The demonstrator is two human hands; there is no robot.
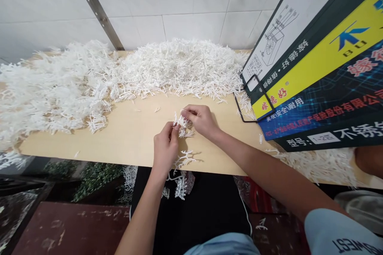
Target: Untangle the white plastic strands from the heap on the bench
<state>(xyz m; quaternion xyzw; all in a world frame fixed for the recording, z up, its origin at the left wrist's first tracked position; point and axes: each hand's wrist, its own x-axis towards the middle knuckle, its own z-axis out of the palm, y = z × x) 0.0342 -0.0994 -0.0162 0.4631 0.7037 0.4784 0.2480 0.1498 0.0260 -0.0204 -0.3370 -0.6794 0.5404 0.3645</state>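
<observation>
My left hand (167,139) pinches a small white branching plastic sprig (180,121) over the middle of the board. From the other side, my right hand (201,118) has thumb and forefinger closed on the upper part of the same white piece. Just below the fingers, more white sprigs (186,132) lie on the board, partly covered by my hands. A larger branched white stem (184,159) rests at the board's front edge by my left wrist. Several more white pieces (180,187) are on my lap.
Behind my hands, a long heap of white sprigs (182,65) runs along the tiled wall. Another pile of white branches (56,87) spreads at the left. A large printed box (317,67) stands at the right, with a black wire frame (239,107) beside it. Part of another person (369,161) shows far right.
</observation>
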